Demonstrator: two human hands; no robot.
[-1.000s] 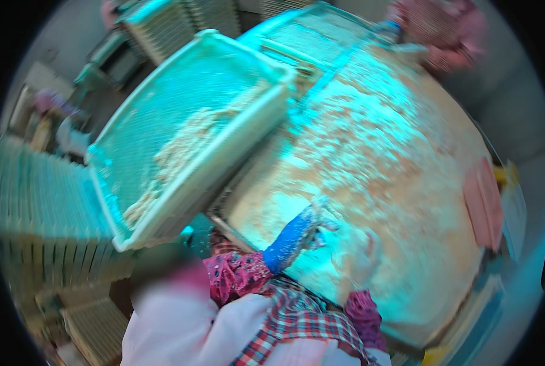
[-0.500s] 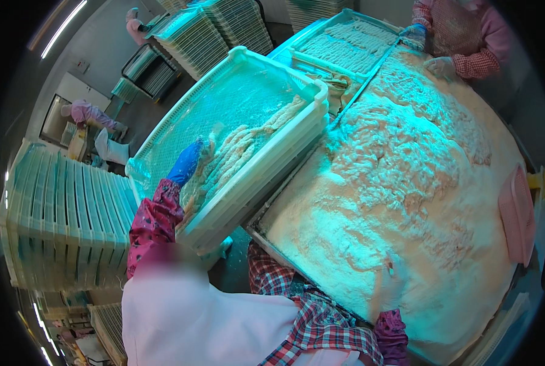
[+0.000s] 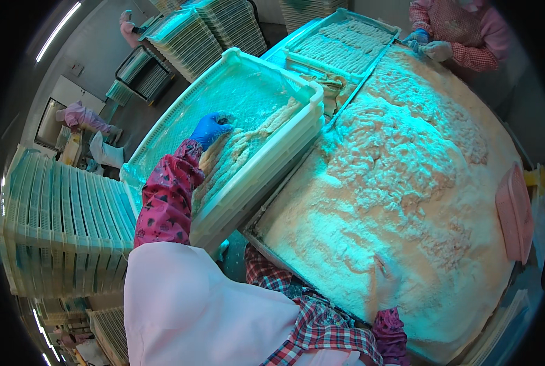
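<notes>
Pale strips (image 3: 248,148) lie in the tray (image 3: 289,139), just under and beside the curled fingers of the left hand (image 3: 208,130), their long axis slanting from near left to far right. The right hand (image 3: 386,282) rests in white powder (image 3: 400,165); I cannot tell whether either hand's fingers clamp anything. The table (image 3: 274,257) spreads around the right fingers; beyond them stands a co-worker (image 3: 461,33). Stacked trays (image 3: 65,222) rise left of the left fingers.

1. Passage: crate (image 3: 230,91), along far-left rim, past left hand (image 3: 208,130).
2. Obstacle: side wall (image 3: 275,157) of crate, facing table (image 3: 271,255).
3. Obstacle: pink basket (image 3: 514,213), table's right edge.
4. Obstacle: co-worker's hands (image 3: 438,51), table's far edge.
</notes>
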